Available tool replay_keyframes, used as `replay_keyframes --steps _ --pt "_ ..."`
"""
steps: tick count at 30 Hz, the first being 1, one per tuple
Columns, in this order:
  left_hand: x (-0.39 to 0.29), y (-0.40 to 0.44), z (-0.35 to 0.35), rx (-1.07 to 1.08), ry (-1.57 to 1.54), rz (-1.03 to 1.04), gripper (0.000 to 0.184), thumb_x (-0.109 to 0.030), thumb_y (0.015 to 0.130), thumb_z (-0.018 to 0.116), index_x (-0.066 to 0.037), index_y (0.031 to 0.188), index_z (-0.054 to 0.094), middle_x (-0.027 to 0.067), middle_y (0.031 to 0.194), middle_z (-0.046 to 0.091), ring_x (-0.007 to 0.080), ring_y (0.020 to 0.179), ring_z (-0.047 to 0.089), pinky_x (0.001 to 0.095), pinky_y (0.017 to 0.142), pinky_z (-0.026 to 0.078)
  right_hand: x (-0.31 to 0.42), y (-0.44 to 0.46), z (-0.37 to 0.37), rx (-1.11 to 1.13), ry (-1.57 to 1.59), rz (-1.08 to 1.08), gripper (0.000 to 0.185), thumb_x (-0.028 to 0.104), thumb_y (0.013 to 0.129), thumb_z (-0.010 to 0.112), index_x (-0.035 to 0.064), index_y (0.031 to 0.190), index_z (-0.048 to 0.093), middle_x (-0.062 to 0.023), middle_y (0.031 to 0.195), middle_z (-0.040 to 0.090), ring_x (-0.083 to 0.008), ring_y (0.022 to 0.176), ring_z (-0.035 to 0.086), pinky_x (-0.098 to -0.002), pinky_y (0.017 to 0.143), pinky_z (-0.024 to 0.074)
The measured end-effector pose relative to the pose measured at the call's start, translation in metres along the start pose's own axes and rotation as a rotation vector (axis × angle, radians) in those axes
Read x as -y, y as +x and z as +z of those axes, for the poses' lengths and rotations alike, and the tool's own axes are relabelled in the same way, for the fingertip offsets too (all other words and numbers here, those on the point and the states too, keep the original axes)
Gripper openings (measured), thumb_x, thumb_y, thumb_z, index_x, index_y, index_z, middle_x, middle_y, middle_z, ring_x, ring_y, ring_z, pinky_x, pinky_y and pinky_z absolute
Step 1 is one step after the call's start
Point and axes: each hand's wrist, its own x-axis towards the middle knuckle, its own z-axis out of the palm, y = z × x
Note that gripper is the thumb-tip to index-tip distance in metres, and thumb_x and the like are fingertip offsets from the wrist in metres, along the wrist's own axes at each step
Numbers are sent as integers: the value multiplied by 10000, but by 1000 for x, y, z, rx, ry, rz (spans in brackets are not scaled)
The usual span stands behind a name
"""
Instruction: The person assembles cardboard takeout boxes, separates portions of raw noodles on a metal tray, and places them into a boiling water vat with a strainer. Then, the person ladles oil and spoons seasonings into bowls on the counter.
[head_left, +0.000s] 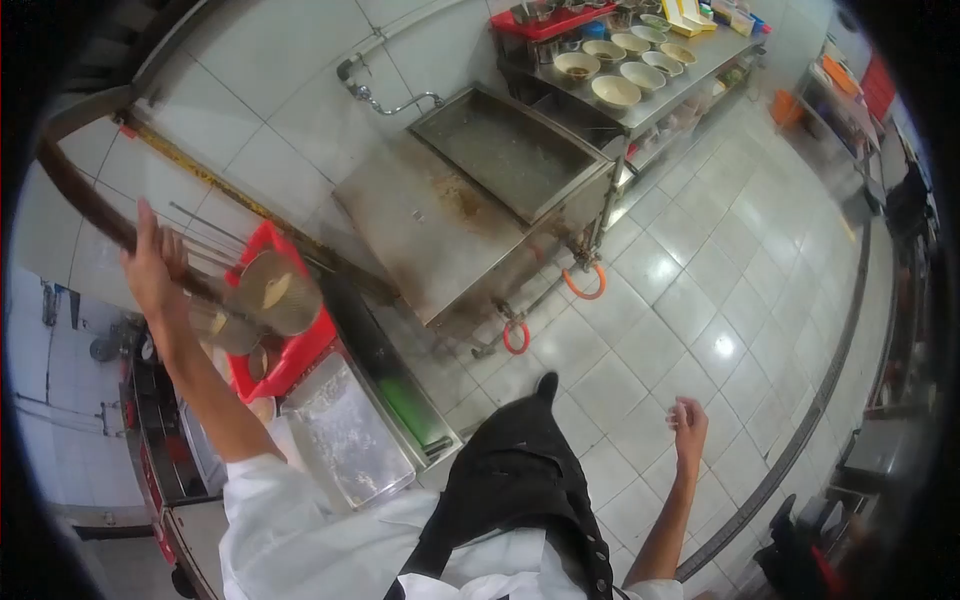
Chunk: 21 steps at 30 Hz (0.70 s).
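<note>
At the left, my left hand (157, 265) is closed around a long dark handle. The handle runs down to a deep mesh strainer (290, 312) at the red plastic basket (318, 340), with something pale inside the mesh. Beside it is another strainer (212, 322) with pale contents. Several thin metal rods (208, 236) lean out of the basket near my fingers. On my right side, my right hand (688, 425) hangs over the tiled floor with loosely bent fingers, apart from any object and holding nothing.
A metal tray (345, 435) lies just in front of me. Ahead stands a steel unit (430, 225) with a water-filled basin (510, 150) and orange rings on its front. Several bowls (615, 91) cover a counter beyond. A tap (385, 103) juts from the wall.
</note>
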Motion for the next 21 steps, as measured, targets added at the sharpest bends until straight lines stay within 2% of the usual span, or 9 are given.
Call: replay_keyframes --steps 2,3,6,10,13,17,19,20,21 --pt "10 4 45 31 -64 -69 330 -302 873 570 -154 629 404 -81 471 231 40 380 198 224 367 149 15 34 9 38 -17 0 198 167 871 512 18 990 566 -63 765 596 -105 647 555 -233 555 443" --pt "20 2 75 -29 -63 -110 333 -317 881 554 -159 629 403 -82 468 237 39 386 207 220 364 154 20 50 14 61 -20 -17 202 169 866 519 21 994 570 -59 766 596 -106 646 555 -235 558 441" --pt "91 6 152 150 -271 -171 325 -328 910 500 -170 646 399 -82 471 232 43 389 225 229 359 171 24 95 26 189 -130 -54 211 168 851 539 30 1006 577 -48 766 596 -112 644 556 -237 566 443" --pt "198 15 287 -27 -451 -232 362 -275 881 543 -155 583 374 -49 442 326 62 334 292 242 321 228 50 149 26 276 -302 -39 216 157 843 544 33 1016 579 -47 763 594 -113 630 550 -240 569 443" --pt "269 12 369 -80 -471 -254 371 -261 885 532 -130 576 373 -44 466 361 65 381 349 244 348 266 96 199 25 318 -289 51 201 151 863 521 16 1002 572 -66 796 614 -116 665 566 -241 587 455" --pt "310 -10 430 -88 -457 -257 397 -262 893 522 -115 559 367 -42 493 385 57 436 367 238 396 269 176 321 63 168 -464 -337 192 126 855 531 -23 961 587 -85 750 598 -141 685 560 -268 596 448" --pt "332 -22 445 -98 -451 -282 410 -261 897 516 -113 547 362 -42 495 383 60 438 364 239 405 266 217 394 114 221 -434 -528 178 93 846 521 -28 960 585 -169 825 603 -255 726 586 -329 670 457" --pt "341 -29 451 -92 -454 -299 424 -260 901 509 -111 535 358 -42 496 381 64 440 361 241 414 263 221 434 145 226 -385 -687 167 69 840 500 -28 942 589 -197 869 596 -307 804 584 -345 697 457" --pt "346 -38 454 -120 -433 -306 424 -260 901 509 -111 535 358 -42 496 381 64 440 361 241 414 263 237 473 174 285 -675 -880 163 47 829 486 -24 948 572 -196 905 581 -321 857 575 -372 719 459"
